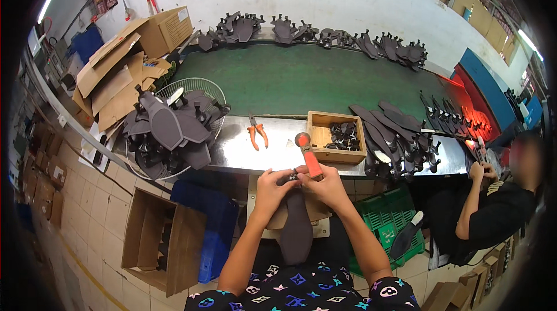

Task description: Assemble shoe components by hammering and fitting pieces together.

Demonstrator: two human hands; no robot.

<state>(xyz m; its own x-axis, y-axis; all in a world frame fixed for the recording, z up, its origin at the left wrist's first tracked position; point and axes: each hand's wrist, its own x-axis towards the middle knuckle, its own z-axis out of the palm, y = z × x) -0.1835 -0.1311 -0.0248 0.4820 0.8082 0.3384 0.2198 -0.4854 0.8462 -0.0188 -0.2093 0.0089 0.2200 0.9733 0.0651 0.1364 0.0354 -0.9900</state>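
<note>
Dark sole (295,230) positioned at near centre, in front of the body, lengthwise, broad end toward the wearer. Far end brought up between the two hands, just short of the bench (226,151).

Left hand (271,191): fingers curled, far end of the sole pinched at its left side. Right hand (326,186): brought close to the left, same end pinched between thumb and fingers. Details at the fingertips too small to read. Red tool (312,163), round-headed, seen upright against the right fingers; whether it is gripped cannot be told.

Pliers (257,133), orange-handled, laid on the bench, far and left of the hands. Wooden box (336,156) set to the right of them, partly filled with small black parts (344,134). Right of the box, a heap of soles (383,128), some heeled. Well left, a wire basket (204,83), heaped with heeled soles (168,119).

Beyond the bench, a green belt (261,76); its far edge is lined with more soles (242,28). At far right, a blue machine (486,86), lit red within.

Below the bench: carton (187,247) and blue crate (219,218) at left, green crate (377,209) at right. A co-worker (493,215) is seated at right.
</note>
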